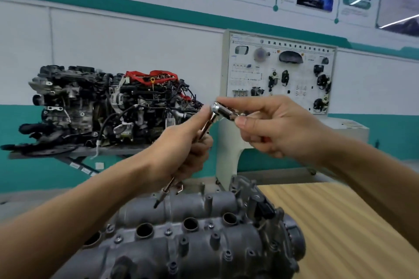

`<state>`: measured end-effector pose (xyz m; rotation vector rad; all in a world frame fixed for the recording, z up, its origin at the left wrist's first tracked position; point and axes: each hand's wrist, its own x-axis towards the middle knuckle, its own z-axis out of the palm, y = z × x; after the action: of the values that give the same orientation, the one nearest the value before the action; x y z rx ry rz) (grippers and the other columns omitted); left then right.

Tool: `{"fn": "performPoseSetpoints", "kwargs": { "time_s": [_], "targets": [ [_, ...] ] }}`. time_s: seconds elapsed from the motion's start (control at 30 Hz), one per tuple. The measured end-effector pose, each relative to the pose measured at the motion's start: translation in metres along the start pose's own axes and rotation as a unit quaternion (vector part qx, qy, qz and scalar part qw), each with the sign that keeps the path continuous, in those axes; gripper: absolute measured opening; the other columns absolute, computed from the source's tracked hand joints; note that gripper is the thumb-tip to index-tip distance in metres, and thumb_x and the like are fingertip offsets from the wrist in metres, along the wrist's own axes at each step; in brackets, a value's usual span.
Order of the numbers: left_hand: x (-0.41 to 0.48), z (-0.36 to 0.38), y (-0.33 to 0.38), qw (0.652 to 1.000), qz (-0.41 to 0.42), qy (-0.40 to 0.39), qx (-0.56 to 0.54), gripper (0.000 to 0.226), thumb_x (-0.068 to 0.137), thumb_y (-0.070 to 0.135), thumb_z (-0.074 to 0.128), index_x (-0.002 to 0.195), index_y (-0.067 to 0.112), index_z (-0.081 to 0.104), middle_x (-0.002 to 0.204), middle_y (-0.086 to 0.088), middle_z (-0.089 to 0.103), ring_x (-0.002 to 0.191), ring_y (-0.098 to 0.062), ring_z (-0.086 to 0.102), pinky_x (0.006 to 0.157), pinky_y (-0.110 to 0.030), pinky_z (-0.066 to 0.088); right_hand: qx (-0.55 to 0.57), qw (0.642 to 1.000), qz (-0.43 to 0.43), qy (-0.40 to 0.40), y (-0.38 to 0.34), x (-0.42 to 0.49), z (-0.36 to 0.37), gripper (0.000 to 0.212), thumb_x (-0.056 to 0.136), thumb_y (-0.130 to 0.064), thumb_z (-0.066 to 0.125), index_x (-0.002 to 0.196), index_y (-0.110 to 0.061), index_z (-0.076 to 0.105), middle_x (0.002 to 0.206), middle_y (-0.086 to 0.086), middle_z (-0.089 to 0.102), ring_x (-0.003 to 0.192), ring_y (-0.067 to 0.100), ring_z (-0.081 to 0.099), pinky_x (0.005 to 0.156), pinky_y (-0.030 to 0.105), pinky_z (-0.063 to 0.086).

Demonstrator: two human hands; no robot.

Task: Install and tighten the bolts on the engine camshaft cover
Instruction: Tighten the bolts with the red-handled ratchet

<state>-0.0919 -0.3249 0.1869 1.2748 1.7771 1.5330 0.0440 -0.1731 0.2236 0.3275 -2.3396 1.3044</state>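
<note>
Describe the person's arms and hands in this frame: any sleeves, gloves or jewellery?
The left hand and right hand are bare: no gloves, and no rings that show. The left forearm and right forearm are uncovered right to the frame edges, with no sleeve, watch or wristband in view. The nails that show are short and unpainted.

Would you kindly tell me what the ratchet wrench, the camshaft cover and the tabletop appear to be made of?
The ratchet wrench: likely chromed steel, with bright mirror-like glints. The camshaft cover: probably cast aluminium, given its dull grey, grainy surface. The tabletop: wood or wood-look laminate, showing pale striped grain.
</note>
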Motion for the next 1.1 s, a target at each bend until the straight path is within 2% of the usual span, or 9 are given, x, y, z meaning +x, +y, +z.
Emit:
{"fn": "performPoseSetpoints", "kwargs": {
  "time_s": [0.2,0.33,0.4,0.47,0.57,0.63,0.87,1.0,1.1],
  "targets": [
    [0.022,-0.006,0.007,0.999,0.021,-0.017,-0.042,0.076,0.069,0.098,0.03,0.051,0.024,0.024,0.052,0.004,0.02,0.045,-0.017,0.014,0.041,-0.024,0.012,-0.073,0.995,-0.062,-0.019,0.016,0.024,-0.003,0.042,0.101,-0.004,0.048,0.13,-0.031,0.059,0.059,0.013,0.018,0.056,0.032,0.018,0.045,0.026,0.022],
    [0.036,-0.007,0.007,0.996,0.03,0.073,-0.048,0.065,0.086,0.078,0.038,0.051,0.025,0.028,0.049,0.006,0.025,0.044,-0.015,0.019,0.04,-0.024,0.016,-0.247,0.962,-0.117,-0.012,0.021,0.035,-0.006,0.046,0.102,-0.012,0.048,0.144,-0.03,0.046,0.065,0.008,0.06,0.061,0.018,0.057,0.062,0.021,0.047],
    [0.047,-0.004,0.011,0.989,0.05,0.126,-0.053,0.06,0.09,0.068,0.042,0.05,0.025,0.033,0.048,0.006,0.03,0.042,-0.015,0.022,0.038,-0.022,0.019,-0.315,0.94,-0.128,0.029,0.024,0.041,-0.008,0.047,0.101,-0.017,0.052,0.143,-0.038,0.046,0.074,0.005,0.069,0.07,0.021,0.065,0.072,0.036,0.054],
    [0.059,0.0,0.016,0.985,0.069,0.152,-0.053,0.059,0.092,0.063,0.044,0.048,0.025,0.035,0.048,0.005,0.031,0.042,-0.015,0.022,0.039,-0.022,0.019,-0.404,0.897,-0.138,0.112,0.028,0.045,-0.012,0.04,0.098,-0.03,0.057,0.135,-0.043,0.054,0.079,0.0,0.071,0.074,0.022,0.065,0.072,0.044,0.054],
    [0.075,0.006,0.015,0.984,0.077,0.139,-0.082,0.061,0.094,0.056,0.044,0.042,0.026,0.031,0.045,0.006,0.026,0.04,-0.015,0.019,0.04,-0.023,0.016,-0.538,0.794,-0.158,0.235,0.039,0.05,-0.022,0.041,0.089,-0.058,0.054,0.113,-0.029,0.071,0.084,-0.011,0.069,0.077,0.012,0.061,0.068,0.036,0.052],
    [0.084,0.006,0.008,0.984,0.075,0.106,-0.122,0.056,0.094,0.049,0.041,0.044,0.027,0.027,0.046,0.005,0.02,0.041,-0.016,0.014,0.04,-0.022,0.013,-0.568,0.758,-0.178,0.267,0.053,0.052,-0.033,0.048,0.088,-0.063,0.052,0.092,-0.021,0.075,0.079,-0.007,0.068,0.075,0.015,0.06,0.061,0.034,0.049],
    [0.113,0.001,-0.022,0.969,0.064,-0.03,-0.235,0.052,0.093,0.048,0.032,0.048,0.026,0.021,0.045,0.005,0.012,0.042,-0.014,0.006,0.041,-0.023,0.005,-0.469,0.809,-0.149,0.321,0.105,0.066,-0.049,0.051,0.098,-0.053,0.035,0.07,-0.022,0.064,0.068,-0.006,0.057,0.066,0.014,0.052,0.056,0.032,0.036],
    [0.122,-0.008,-0.031,0.969,0.055,-0.032,-0.24,0.049,0.093,0.049,0.033,0.054,0.026,0.015,0.049,0.004,0.008,0.043,-0.014,0.005,0.042,-0.023,0.004,-0.392,0.854,-0.149,0.308,0.112,0.082,-0.048,0.052,0.101,-0.04,0.042,0.05,-0.04,0.032,0.048,-0.017,0.035,0.051,0.0,0.042,0.053,0.028,0.022],
    [0.124,-0.017,-0.036,0.969,0.05,-0.022,-0.242,0.05,0.093,0.051,0.033,0.054,0.026,0.016,0.049,0.005,0.009,0.043,-0.014,0.005,0.041,-0.022,0.006,-0.392,0.865,-0.135,0.283,0.116,0.092,-0.048,0.055,0.102,-0.043,0.041,0.048,-0.03,0.037,0.045,-0.014,0.043,0.049,0.004,0.047,0.051,0.032,0.029]
  ]
}}
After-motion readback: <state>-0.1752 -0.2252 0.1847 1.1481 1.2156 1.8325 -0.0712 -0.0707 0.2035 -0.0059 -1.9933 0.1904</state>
